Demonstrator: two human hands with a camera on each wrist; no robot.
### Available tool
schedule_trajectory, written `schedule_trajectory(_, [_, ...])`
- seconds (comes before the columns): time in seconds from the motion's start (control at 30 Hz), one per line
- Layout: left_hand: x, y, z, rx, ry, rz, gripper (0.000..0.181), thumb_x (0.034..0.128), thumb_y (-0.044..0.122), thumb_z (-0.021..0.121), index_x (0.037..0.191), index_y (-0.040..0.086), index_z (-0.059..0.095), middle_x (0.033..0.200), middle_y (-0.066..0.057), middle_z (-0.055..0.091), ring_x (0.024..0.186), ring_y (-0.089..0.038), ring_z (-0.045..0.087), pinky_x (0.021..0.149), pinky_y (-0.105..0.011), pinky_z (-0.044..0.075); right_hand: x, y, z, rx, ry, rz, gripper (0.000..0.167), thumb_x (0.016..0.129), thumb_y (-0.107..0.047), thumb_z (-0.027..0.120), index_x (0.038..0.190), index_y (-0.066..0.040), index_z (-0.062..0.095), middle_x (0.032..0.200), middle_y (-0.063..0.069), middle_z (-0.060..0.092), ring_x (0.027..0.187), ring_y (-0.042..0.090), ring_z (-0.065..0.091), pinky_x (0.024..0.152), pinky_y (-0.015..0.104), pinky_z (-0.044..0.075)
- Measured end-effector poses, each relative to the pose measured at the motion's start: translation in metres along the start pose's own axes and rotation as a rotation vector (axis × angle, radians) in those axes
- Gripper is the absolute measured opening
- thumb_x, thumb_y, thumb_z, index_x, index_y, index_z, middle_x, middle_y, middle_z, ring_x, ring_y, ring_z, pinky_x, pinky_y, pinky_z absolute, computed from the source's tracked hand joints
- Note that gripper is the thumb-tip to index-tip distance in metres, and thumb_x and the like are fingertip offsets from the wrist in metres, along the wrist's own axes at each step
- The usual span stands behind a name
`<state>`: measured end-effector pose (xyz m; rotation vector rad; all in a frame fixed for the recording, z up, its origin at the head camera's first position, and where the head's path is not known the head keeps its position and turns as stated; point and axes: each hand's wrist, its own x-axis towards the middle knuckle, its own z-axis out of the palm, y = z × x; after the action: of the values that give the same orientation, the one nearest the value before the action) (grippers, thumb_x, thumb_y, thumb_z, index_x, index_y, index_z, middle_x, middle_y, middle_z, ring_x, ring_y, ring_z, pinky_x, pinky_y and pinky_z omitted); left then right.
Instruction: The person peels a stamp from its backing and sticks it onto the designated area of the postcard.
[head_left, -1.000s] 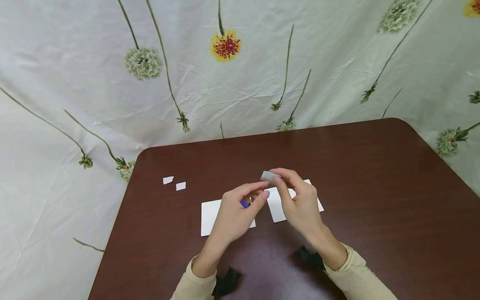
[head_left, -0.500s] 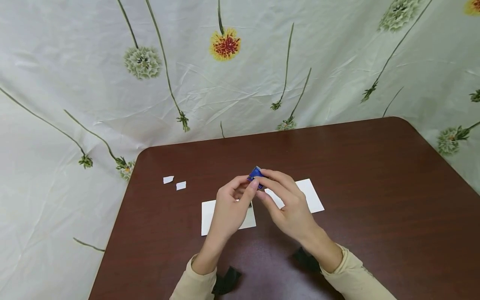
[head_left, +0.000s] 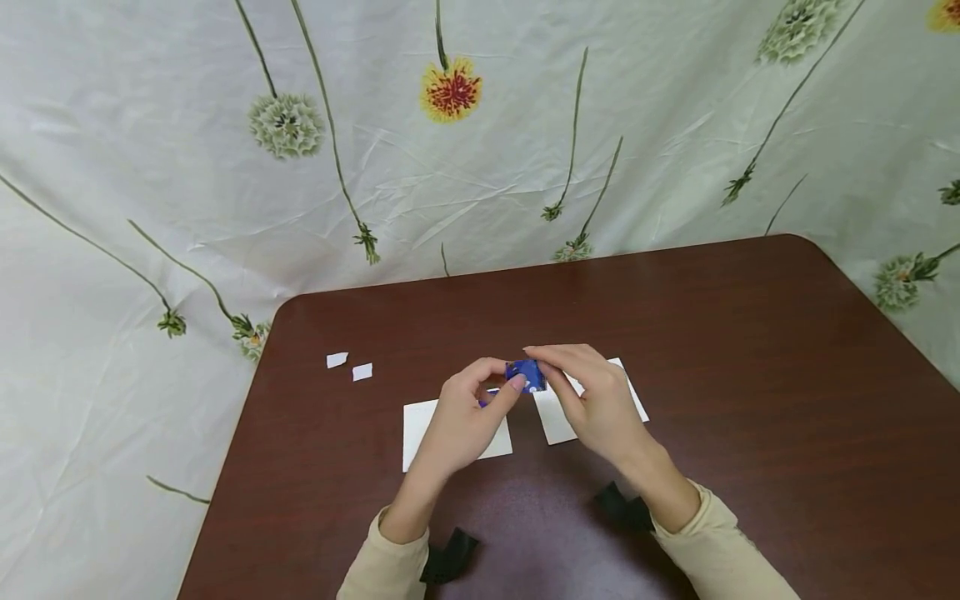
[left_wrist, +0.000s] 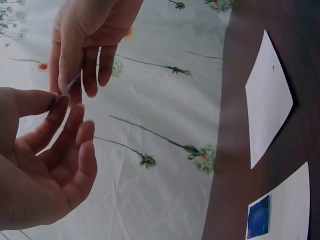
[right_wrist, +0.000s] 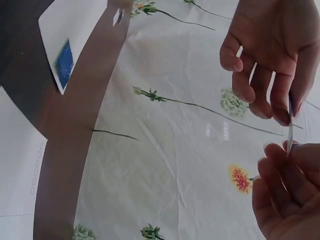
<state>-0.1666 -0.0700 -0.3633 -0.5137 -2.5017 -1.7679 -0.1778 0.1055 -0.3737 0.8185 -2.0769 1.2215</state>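
Note:
A small blue postage stamp is held in the air between both hands, its printed face toward the head camera. My left hand pinches one edge between thumb and forefinger. At the opposite edge, the fingertips of my right hand grip it. Both wrist views show the stamp almost edge-on. Beneath the left hand lies a white envelope, partly covered; in the left wrist view it bears another blue stamp. A second white envelope sits under the right hand, with small markings on it.
Two small white paper pieces, one farther left and one nearer, lie on the dark brown table. Black straps hang by the wrists. A floral white cloth hangs behind the table.
The right hand first held the stamp with its grey back showing. It was turned to its blue face and brought to the left hand; now it is stretched level between both hands' fingertips.

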Motion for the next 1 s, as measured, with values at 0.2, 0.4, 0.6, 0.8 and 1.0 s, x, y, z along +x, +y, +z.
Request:
schedule_trajectory(0.2, [0.0, 0.001, -0.005, -0.172, -0.063, -0.036, 0.017, 0.0968, 0.011, 0.056, 0.104, -0.001, 0.066, 0.089, -0.009, 0.067, 0.078, -0.016, 0.06, 0.07, -0.03, 0.046, 0.001, 0.0, -0.009, 0.124, -0.053, 0.078, 0.026, 0.08, 0.01, 0.07, 0.104, 0.0, 0.071, 0.094, 0.005, 0.072, 0.086, 0.017, 0.068, 0.076, 0.023, 0.051])
schedule_trajectory(0.4, [0.001, -0.001, -0.004, 0.007, -0.119, 0.043, 0.011, 0.0953, 0.013, 0.059, 0.098, 0.007, 0.068, 0.088, 0.0, 0.064, 0.066, -0.014, 0.052, 0.057, -0.025, 0.04, 0.003, 0.002, -0.025, 0.151, -0.249, 0.159, 0.032, 0.08, 0.003, 0.073, 0.112, -0.003, 0.068, 0.081, -0.004, 0.069, 0.074, 0.011, 0.061, 0.062, 0.026, 0.049])
schedule_trajectory(0.6, [0.003, -0.005, -0.001, 0.197, -0.127, 0.148, 0.008, 0.0927, 0.016, 0.064, 0.095, 0.014, 0.072, 0.087, 0.009, 0.061, 0.069, -0.01, 0.05, 0.061, -0.026, 0.042, 0.005, 0.004, -0.034, 0.095, -0.395, 0.212, 0.017, 0.081, -0.004, 0.075, 0.095, -0.011, 0.072, 0.078, -0.01, 0.068, 0.07, 0.005, 0.061, 0.057, 0.026, 0.045])
schedule_trajectory(0.8, [0.003, -0.007, 0.005, 0.237, -0.078, 0.204, 0.013, 0.0914, 0.013, 0.065, 0.103, 0.012, 0.071, 0.094, 0.006, 0.063, 0.073, -0.013, 0.055, 0.062, -0.027, 0.044, 0.007, 0.008, -0.035, 0.037, -0.34, 0.168, 0.011, 0.079, -0.005, 0.077, 0.083, -0.012, 0.07, 0.074, -0.013, 0.063, 0.066, 0.006, 0.055, 0.059, 0.025, 0.045])
schedule_trajectory(1.0, [0.002, -0.011, 0.024, 0.232, -0.056, 0.204, 0.037, 0.0909, 0.015, 0.066, 0.127, 0.007, 0.059, 0.115, -0.005, 0.059, 0.099, -0.013, 0.058, 0.077, -0.035, 0.05, 0.008, 0.017, -0.041, 0.012, -0.105, 0.252, 0.011, 0.077, 0.0, 0.077, 0.087, -0.005, 0.073, 0.074, -0.003, 0.068, 0.058, 0.011, 0.055, 0.049, 0.021, 0.041])
